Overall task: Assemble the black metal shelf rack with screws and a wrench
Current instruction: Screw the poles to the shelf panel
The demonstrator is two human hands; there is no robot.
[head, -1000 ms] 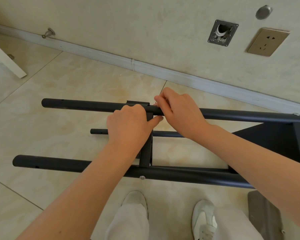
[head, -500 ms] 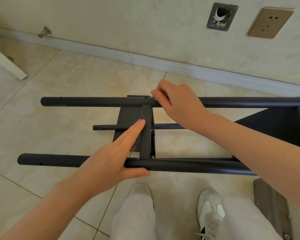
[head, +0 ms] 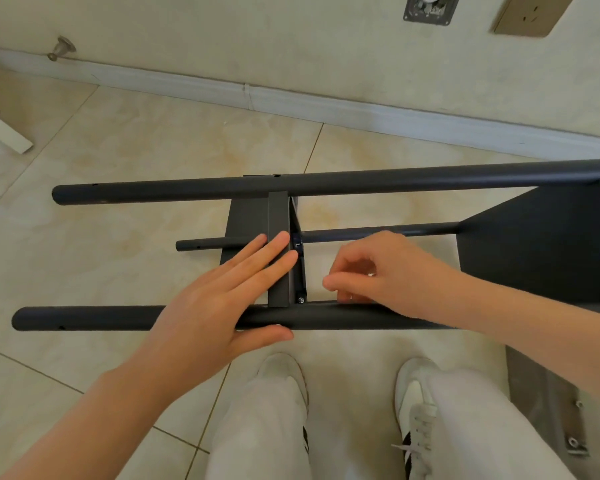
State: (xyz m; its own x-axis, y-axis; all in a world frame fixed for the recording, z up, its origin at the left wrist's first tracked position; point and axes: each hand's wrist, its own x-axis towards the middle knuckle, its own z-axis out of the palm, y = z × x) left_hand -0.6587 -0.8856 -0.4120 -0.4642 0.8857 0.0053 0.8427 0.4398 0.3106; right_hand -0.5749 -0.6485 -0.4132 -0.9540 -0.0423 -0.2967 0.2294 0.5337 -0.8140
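The black metal rack lies on its side above the tiled floor, with a far tube (head: pixel 395 181), a near tube (head: pixel 84 318) and a thin rod (head: pixel 378 233) between them. A narrow shelf edge (head: pixel 278 216) crosses from tube to tube, and a silver screw (head: pixel 301 300) sits at its near end. My left hand (head: pixel 215 299) lies flat over the near tube, fingers straight on the shelf edge and thumb against the tube's near side. My right hand (head: pixel 388 271) hovers just right of the screw with curled fingertips brought together. Whether they pinch anything is hidden.
A larger black shelf panel (head: pixel 534 244) closes the rack on the right. A grey plate with screws (head: pixel 551 403) lies on the floor at lower right. My shoes (head: pixel 281 372) stand just under the near tube. The skirting board (head: pixel 361 109) and wall are behind, with a door stop (head: pixel 61 48).
My left hand left the far tube and came down flat on the shelf edge and near tube. My right hand then moved from the far tube down beside the near screw.
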